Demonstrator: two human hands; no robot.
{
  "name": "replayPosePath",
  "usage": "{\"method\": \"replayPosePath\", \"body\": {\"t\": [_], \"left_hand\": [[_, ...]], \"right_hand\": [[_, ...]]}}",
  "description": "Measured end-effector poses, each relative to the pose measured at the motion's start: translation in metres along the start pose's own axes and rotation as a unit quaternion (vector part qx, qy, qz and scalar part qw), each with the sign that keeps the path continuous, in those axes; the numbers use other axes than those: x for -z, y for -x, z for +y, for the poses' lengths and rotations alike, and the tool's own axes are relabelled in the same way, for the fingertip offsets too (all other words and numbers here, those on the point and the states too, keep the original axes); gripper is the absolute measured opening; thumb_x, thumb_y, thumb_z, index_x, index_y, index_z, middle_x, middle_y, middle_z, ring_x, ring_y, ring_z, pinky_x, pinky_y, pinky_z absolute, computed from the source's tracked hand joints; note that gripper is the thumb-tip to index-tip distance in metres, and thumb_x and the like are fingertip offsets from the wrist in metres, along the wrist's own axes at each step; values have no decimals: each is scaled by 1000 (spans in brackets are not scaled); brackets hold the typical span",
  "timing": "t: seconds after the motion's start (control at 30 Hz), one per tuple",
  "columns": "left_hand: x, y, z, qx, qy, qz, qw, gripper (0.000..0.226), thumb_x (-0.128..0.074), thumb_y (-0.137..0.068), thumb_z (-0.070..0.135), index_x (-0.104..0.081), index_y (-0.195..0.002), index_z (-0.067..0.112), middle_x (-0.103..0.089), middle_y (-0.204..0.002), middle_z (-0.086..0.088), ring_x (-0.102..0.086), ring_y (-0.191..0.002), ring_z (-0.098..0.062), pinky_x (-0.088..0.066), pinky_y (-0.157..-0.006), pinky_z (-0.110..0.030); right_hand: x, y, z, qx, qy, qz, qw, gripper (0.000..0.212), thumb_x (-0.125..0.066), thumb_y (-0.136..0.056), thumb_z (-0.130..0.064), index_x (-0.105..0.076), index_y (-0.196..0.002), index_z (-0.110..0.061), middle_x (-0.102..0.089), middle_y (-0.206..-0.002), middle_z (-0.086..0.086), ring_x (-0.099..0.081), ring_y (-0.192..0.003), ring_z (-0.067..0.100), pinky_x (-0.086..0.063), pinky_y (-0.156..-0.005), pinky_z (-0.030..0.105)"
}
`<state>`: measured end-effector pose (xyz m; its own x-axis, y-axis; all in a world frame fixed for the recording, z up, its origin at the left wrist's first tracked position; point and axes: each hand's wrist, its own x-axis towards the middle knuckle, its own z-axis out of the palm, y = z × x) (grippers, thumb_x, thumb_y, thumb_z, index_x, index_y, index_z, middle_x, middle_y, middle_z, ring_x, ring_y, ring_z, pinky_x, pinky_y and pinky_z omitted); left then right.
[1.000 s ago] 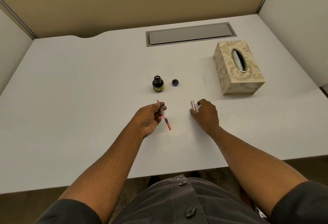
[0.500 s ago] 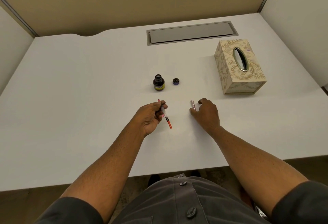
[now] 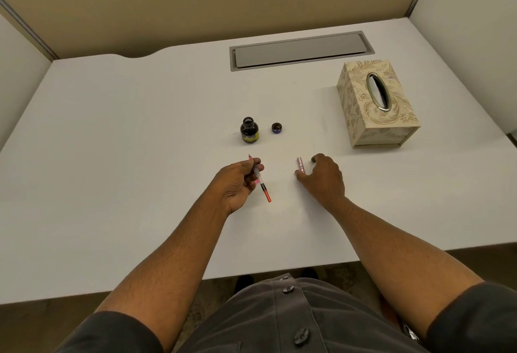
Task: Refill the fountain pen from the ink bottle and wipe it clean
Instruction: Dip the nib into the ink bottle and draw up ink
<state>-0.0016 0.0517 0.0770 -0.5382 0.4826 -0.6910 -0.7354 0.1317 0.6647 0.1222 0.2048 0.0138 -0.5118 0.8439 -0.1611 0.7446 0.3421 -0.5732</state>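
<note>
My left hand (image 3: 237, 182) holds the fountain pen's inner part (image 3: 261, 182), nib pointing away, with a clear converter and an orange-red end toward me. The open ink bottle (image 3: 249, 130) stands upright just beyond that hand, its small dark cap (image 3: 276, 128) lying to its right. My right hand (image 3: 324, 177) rests on the white desk (image 3: 112, 156) with thumb and fingers around a short pinkish-silver pen barrel (image 3: 300, 164) that lies on the surface; whether the fingers pinch it is unclear.
A cream patterned tissue box (image 3: 376, 103) sits at the back right of the desk. A grey cable-tray lid (image 3: 300, 50) is set into the desk at the back. Partition walls enclose the desk on three sides.
Both hands stay almost where they were. The view has shifted slightly; the pen part in my left hand keeps its tilt.
</note>
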Motion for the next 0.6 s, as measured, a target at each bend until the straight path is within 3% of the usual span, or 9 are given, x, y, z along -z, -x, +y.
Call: {"method": "replayPosePath", "body": {"t": [0.5, 0.6], "left_hand": [[1, 1, 0, 0, 0, 5, 1000, 18, -51, -98, 13, -67, -92, 7, -68, -87, -7, -56, -71, -11, -43, -61, -21], [0, 2, 1, -2, -1, 3, 1000, 18, -50, -98, 12, -66, -92, 7, -68, -87, -7, -56, -70, -10, -42, -61, -21]], "right_hand": [[2, 4, -2, 1, 4, -8, 1000, 58, -69, -79, -43, -52, -123, -9, -58, -120, 10, -57, -109, 28, -41, -83, 33], [2, 9, -3, 2, -19, 18, 1000, 63, -67, -80, -46, -50, -128, -9, -58, -122, 9, -57, -110, 28, -44, -85, 35]]}}
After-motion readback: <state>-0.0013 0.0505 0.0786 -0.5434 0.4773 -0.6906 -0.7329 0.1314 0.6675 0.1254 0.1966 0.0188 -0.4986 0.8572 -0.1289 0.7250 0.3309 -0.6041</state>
